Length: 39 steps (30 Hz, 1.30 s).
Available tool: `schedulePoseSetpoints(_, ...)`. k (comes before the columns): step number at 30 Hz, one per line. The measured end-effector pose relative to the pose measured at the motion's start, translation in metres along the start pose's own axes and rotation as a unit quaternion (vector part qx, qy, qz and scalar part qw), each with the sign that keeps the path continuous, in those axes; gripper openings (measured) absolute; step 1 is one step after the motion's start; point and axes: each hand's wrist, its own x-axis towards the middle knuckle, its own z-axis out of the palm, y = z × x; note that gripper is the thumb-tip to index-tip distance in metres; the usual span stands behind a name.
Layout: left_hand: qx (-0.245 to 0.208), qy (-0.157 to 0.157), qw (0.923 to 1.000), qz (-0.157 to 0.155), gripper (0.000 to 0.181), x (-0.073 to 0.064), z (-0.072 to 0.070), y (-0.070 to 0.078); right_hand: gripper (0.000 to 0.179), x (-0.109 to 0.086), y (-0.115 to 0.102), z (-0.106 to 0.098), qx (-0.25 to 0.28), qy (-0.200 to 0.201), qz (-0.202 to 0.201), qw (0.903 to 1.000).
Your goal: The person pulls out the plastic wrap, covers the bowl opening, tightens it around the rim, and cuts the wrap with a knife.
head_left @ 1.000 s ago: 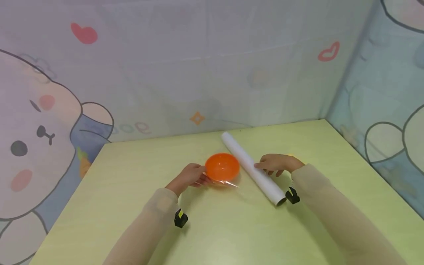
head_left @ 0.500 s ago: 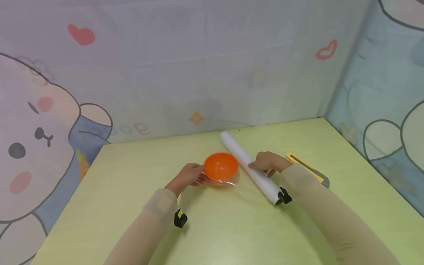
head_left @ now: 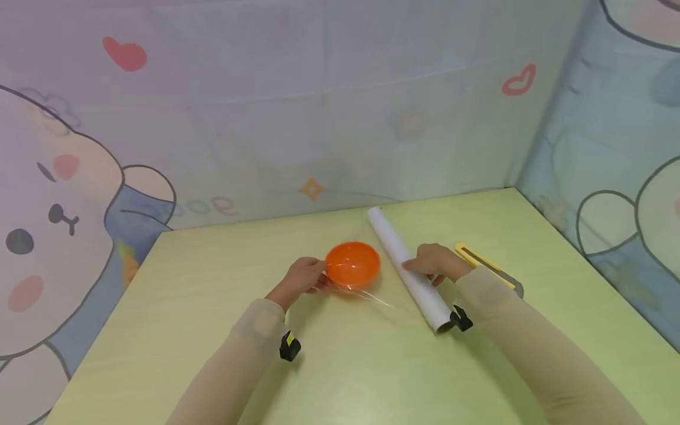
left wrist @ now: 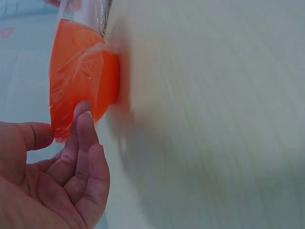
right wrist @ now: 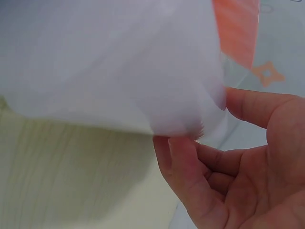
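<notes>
An orange bowl (head_left: 353,264) sits on the table, with clear cling film stretched over and around it. My left hand (head_left: 301,280) pinches its left rim, thumb on top and fingers underneath, with film between hand and bowl in the left wrist view. To the right, a long white roll of cling film (head_left: 409,268) lies slantwise, its tube end facing me. My right hand (head_left: 438,262) grips the roll near its middle, thumb on one side and fingers tucked under it, as the right wrist view shows. A strip of clear film (head_left: 377,297) runs between bowl and roll.
A yellow and grey utility knife (head_left: 489,265) lies on the table beyond the right forearm. The pale table (head_left: 340,378) ends at a printed cloth backdrop (head_left: 255,118) behind and on the right.
The roll's far end has swung right, away from the bowl, and the film strip between them shows longer. The utility knife, mostly covered a second ago, is in sight. The left hand stays at the rim.
</notes>
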Motion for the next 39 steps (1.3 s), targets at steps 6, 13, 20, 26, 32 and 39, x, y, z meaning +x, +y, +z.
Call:
schedulePoseSetpoints(6, 0.012, 0.008, 0.9999, 0.003, 0.030, 0.005, 0.001, 0.002, 0.036, -0.002, 0.005, 0.001, 0.011, 0.013, 0.017, 0.9997)
schedulePoseSetpoints(13, 0.028, 0.013, 0.9995, 0.009, 0.032, 0.009, 0.000, 0.006, 0.035, -0.008, 0.005, 0.001, 0.004, 0.036, 0.022, 0.9991)
schedulePoseSetpoints(20, 0.032, -0.010, 0.9994, 0.004, 0.035, 0.014, 0.000, 0.006, 0.032, -0.015, 0.007, 0.000, -0.003, 0.054, 0.029, 0.9981)
schedulePoseSetpoints(26, 0.032, -0.021, 0.9992, 0.002, 0.037, 0.018, 0.002, 0.003, 0.031, -0.015, 0.012, -0.001, -0.016, 0.065, 0.033, 0.9972)
schedulePoseSetpoints(32, 0.002, -0.031, 0.9995, -0.003, 0.038, 0.019, 0.003, 0.001, 0.040, -0.014, 0.017, -0.001, 0.026, 0.038, 0.046, 0.9979)
schedulePoseSetpoints(39, -0.034, -0.076, 0.9961, -0.030, 0.041, 0.018, 0.003, -0.002, 0.056, -0.013, 0.026, 0.003, 0.089, -0.035, 0.054, 0.9940)
